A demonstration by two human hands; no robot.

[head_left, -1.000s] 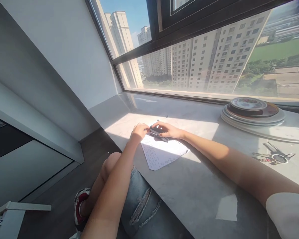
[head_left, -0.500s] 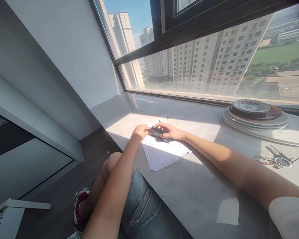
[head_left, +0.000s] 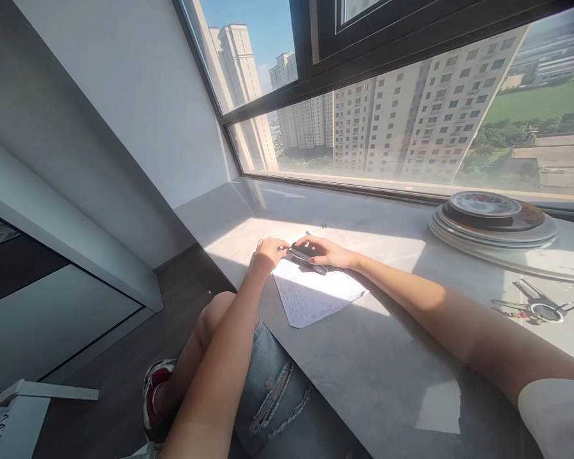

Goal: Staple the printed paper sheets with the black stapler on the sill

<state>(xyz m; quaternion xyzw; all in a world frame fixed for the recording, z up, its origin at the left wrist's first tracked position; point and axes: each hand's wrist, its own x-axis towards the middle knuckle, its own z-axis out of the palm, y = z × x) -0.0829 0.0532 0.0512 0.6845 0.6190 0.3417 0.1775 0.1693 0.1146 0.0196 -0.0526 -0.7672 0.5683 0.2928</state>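
Note:
A black stapler [head_left: 307, 255] lies over the far edge of some white paper sheets [head_left: 316, 298] covered with lines of writing. My right hand [head_left: 332, 253] is closed around the stapler from its right side. At the stapler's left end, my left hand [head_left: 268, 252] has its fingers pinched together; what they grip there is too small to make out. Beyond the hands, small dark bits [head_left: 324, 225] rest on the pale stone counter [head_left: 363, 357].
A stack of plates [head_left: 495, 220] stands at the right by the window. Nearer me lies a metal folding stand [head_left: 540, 309] with thin arms. My knee [head_left: 217, 306] is beside the counter's edge, and a white chair [head_left: 29, 408] is at lower left.
Both hands stay at the stapler in nearly the same place. The left fingers have shifted very slightly at its end, and the view has moved a little.

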